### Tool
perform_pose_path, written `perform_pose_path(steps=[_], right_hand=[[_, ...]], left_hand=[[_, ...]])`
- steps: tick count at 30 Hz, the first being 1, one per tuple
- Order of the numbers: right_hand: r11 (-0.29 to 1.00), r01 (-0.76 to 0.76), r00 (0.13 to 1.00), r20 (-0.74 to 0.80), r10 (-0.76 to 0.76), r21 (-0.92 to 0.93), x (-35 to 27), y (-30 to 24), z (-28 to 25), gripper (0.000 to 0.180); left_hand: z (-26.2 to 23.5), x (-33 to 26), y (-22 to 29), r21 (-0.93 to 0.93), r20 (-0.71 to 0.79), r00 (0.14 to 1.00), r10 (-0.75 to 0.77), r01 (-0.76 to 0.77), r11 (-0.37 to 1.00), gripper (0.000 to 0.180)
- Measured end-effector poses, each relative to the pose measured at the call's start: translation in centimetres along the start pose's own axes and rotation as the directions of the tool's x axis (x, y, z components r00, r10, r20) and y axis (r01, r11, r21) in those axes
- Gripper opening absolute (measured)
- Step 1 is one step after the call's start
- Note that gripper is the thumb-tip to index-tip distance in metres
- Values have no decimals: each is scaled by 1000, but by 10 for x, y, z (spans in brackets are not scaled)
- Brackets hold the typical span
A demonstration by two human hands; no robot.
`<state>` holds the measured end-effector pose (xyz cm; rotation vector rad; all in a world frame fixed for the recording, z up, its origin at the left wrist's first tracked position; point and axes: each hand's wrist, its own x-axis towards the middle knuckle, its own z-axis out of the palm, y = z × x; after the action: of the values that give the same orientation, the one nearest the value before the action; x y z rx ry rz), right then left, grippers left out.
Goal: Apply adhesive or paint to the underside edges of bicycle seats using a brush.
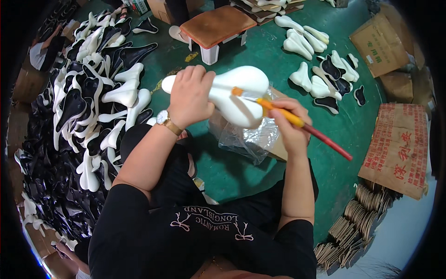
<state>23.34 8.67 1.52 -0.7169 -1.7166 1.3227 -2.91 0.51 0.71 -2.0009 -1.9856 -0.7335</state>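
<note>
A white bicycle saddle pad (246,76) is held up in front of me, its narrow nose to the left and its wide rear to the right. My left hand (189,95) is closed around the pad near the nose. Closed on the yellow and red handle of a paintbrush (327,139), my right hand (293,123) is just right of the pad. The brush's tan bristles are over the pad's middle groove; whether they touch it I cannot tell. Under the pad is a cardboard box with clear plastic (251,146), partly hidden.
White and black saddle parts (125,90) are heaped at left, with glossy black ones (55,186) nearer. More saddle pads (297,44) lie on the green floor at far right. A brown-topped stool (218,25) stands ahead. Cartons (381,44), a printed sack (395,149) and stacked brown pieces (348,232) line the right.
</note>
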Motion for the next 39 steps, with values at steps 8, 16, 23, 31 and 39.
perform_pose_path(steps=[8,16,23,31,39], right_hand=[[980,68,978,-181,-102,-187,4,-17,-20,8],[914,218,962,-82,-260,-343,10,-6,-16,13],[950,213,958,-143,-249,-227,-2,0,-20,11],[936,54,959,-245,-146,-347,-7,-11,-63,9],[939,84,955,-242,-170,-333,-35,-37,-103,8]], left_hand=[[0,4,5,15,34,998,-57,56,998,49],[0,5,8,26,-53,999,-3,4,1000,49],[-1,2,4,-4,-28,999,-39,38,999,50],[-1,-5,-8,-119,-15,994,-107,105,987,49],[21,93,21,-478,401,912,-90,292,828,64]])
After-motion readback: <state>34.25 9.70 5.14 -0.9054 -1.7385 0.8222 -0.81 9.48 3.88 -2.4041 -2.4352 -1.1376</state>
